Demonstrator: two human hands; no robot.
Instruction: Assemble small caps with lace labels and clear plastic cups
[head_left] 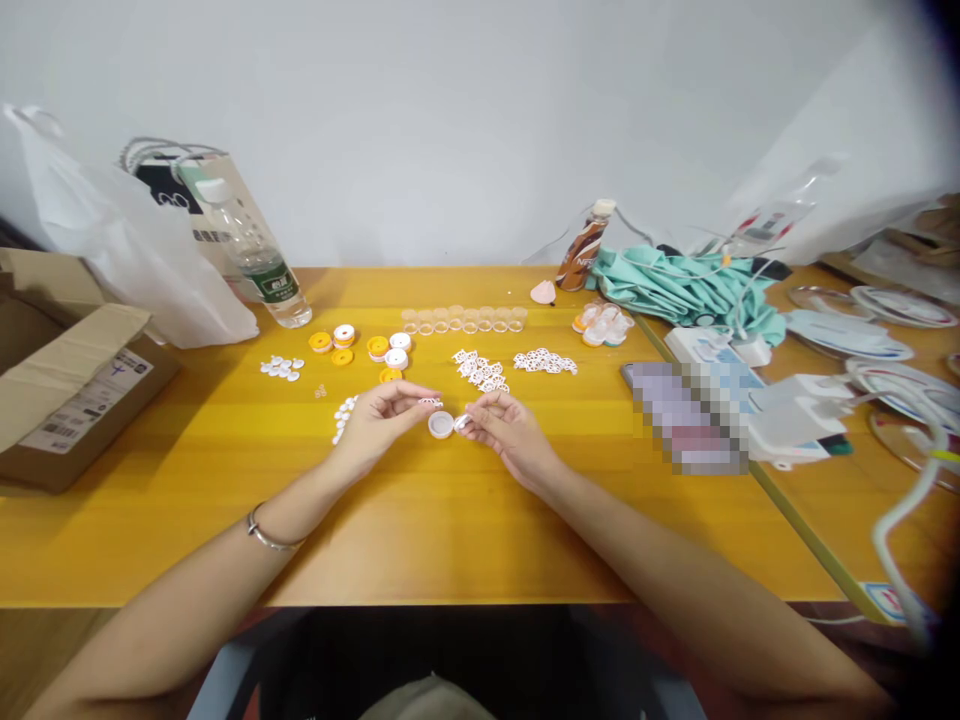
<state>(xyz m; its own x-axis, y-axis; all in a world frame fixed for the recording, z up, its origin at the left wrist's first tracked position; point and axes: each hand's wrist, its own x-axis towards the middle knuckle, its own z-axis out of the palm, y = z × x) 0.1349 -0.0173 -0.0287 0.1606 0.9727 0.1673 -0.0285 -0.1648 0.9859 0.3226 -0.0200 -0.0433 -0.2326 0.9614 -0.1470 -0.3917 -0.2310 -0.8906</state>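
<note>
My left hand pinches a small white ring piece between thumb and fingertips, just above the yellow table. My right hand holds a small white part at its fingertips, touching a round white cap that lies between both hands. Behind them lie piles of white ring pieces, another white pile, orange-and-white caps and a row of clear cups. White dots lie by my left hand.
A cardboard box and a white plastic bag stand at the left, with a water bottle. A brown drink bottle, teal cloth, chargers and cables and plates crowd the right side.
</note>
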